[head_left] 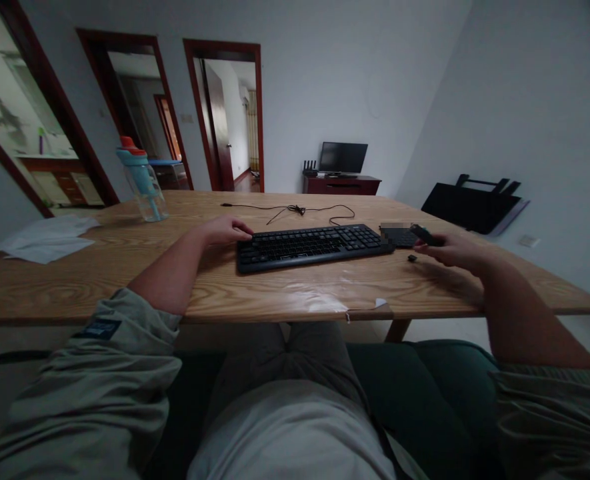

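Observation:
A black wired keyboard (315, 247) lies slightly slanted on the wooden table in front of me. My left hand (225, 231) grips its far left corner, with the fingertips against the edge. Off the keyboard's right end, my right hand (449, 248) is raised a little over the table, its fingers closed round a short dark oblong object (425, 235) whose kind I cannot make out. Below that hand sits a small black piece (412, 258). Behind it lies a flat dark item (402, 237), partly blurred out. The keyboard's cable (297, 209) is bundled behind it.
On the wooden table (255, 293), a clear bottle with a red and blue lid (142, 180) stands at the far left, near white tissue paper (49, 237). The front edge has a torn, taped patch (369, 312). A monitor (343, 157) stands on a cabinet beyond.

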`<state>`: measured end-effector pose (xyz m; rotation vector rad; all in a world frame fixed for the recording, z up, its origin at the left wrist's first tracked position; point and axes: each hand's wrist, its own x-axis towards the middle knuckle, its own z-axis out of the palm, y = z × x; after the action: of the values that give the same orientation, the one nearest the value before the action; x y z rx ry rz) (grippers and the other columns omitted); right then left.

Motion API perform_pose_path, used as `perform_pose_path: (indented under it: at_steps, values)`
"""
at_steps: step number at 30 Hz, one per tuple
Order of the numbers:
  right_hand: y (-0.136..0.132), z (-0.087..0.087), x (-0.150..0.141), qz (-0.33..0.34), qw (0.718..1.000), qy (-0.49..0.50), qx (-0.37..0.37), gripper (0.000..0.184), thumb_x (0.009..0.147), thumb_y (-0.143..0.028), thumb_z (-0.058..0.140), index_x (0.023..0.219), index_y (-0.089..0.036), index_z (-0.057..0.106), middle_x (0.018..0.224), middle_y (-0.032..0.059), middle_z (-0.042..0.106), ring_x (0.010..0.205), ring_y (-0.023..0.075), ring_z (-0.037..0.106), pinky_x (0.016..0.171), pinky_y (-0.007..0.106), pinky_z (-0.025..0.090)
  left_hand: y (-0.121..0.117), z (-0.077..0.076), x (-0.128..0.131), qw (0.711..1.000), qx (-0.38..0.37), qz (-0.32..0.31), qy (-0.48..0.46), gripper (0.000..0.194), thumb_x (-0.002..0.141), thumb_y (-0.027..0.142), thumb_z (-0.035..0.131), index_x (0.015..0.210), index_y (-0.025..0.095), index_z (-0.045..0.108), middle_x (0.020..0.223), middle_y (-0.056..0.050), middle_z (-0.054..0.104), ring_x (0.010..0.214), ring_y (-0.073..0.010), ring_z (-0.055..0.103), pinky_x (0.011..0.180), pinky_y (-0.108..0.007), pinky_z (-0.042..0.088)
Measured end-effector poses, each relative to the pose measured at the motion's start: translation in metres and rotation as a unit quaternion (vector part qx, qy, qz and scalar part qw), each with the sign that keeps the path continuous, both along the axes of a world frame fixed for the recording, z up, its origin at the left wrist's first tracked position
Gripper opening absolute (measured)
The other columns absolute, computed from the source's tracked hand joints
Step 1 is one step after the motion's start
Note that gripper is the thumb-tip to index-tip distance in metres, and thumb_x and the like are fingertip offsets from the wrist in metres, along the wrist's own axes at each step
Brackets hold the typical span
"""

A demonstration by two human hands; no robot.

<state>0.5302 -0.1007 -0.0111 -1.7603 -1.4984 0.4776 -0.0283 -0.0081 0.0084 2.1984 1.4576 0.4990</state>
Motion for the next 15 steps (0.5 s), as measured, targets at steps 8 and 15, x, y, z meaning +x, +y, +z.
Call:
perform_pose_path:
  at_steps: [8,15]
  values:
    - [-0.004,-0.02,0.001,0.042,0.996,-0.077,-0.028,0.024,0.057,-0.027,0.09,0.075,-0.022,0.074,0.073,0.0038,0.07,0.066,0.0218,0.062,0.056,0.03,0.046,0.004,-0.004,-0.004,1.0,-0.001,-0.007,-0.005,0.05,0.067,0.051,0.077,0.104,0.019,0.077,0.103,-0.009,0.077,0.094,-0.0241,0.069,0.088,-0.033,0.053]
    - [-0.008,-0.018,-0.003,0.045,0.996,-0.078,-0.004,0.024,0.06,-0.028,0.088,0.079,-0.024,0.075,0.082,0.0038,0.073,0.077,0.0238,0.064,0.065,0.031,0.051,0.003,-0.002,-0.003,1.0,0.002,-0.009,0.003,0.048,0.065,0.054,0.077,0.102,0.022,0.078,0.104,-0.007,0.078,0.097,-0.0239,0.069,0.089,-0.032,0.053]
